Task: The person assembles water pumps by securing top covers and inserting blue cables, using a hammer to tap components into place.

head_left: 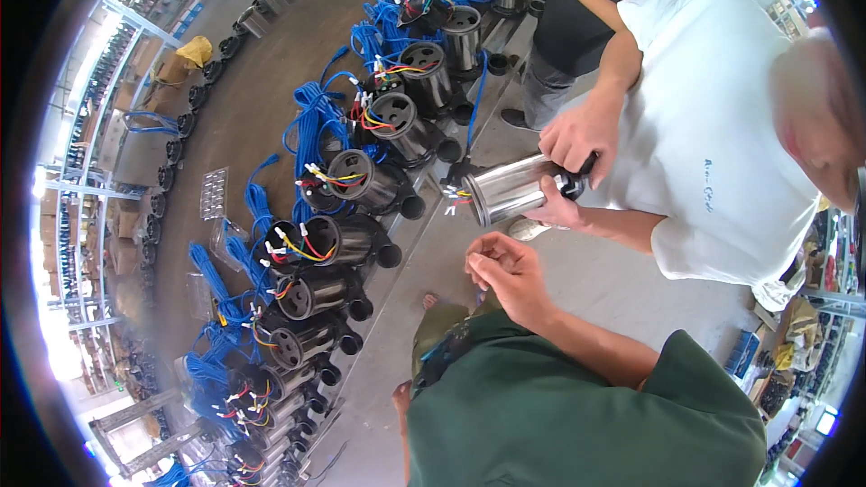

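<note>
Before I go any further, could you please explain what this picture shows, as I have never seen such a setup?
There is no robot here: a person in dark green works bare-handed. The single view comes from a wide fisheye camera on their head, so straight edges bend. Their right hand is raised, fingers curled; I can see nothing in it. Only a sliver of the left arm shows, too little to tell what it does. Facing them, a co-worker in white holds a shiny metal cylinder with both hands. On the brown surface to the left sit more metal cylinders and bundled blue cables.
</note>
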`<state>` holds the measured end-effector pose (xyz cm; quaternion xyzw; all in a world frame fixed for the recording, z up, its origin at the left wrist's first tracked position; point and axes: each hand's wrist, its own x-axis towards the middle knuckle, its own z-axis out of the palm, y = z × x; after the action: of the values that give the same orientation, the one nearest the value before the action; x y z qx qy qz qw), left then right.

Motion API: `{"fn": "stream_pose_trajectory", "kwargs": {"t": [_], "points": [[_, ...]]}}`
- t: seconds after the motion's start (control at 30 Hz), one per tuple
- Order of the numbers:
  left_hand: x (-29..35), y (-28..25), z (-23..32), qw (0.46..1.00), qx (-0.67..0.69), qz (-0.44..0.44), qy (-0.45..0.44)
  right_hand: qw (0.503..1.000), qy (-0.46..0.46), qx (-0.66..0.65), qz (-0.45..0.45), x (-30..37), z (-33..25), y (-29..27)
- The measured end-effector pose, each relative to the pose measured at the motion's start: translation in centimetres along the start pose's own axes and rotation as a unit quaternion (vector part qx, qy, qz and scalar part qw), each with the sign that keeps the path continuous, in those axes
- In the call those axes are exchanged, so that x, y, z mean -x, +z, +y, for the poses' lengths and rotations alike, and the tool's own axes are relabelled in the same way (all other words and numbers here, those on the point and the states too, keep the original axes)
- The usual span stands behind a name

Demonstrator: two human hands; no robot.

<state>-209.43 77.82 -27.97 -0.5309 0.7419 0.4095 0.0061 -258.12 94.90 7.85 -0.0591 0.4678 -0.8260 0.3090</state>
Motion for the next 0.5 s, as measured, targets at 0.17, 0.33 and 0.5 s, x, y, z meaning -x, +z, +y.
{"fn": "stream_pose_trajectory", "kwargs": {"t": [0.17,0.33,0.5], "points": [[0.9,1.5,0.6,0.999,0.002,-0.020,-0.035,0.993,0.108,0.045,-0.003,0.2,1.2,-1.6],[1.1,1.3,1.0,0.998,-0.008,-0.021,-0.055,0.966,0.234,0.103,-0.033,-0.4,7.9,-7.1],[-0.5,-0.8,5.8,0.990,-0.034,-0.089,-0.106,0.790,0.221,0.558,0.124,0.7,19.4,-24.2]]}}
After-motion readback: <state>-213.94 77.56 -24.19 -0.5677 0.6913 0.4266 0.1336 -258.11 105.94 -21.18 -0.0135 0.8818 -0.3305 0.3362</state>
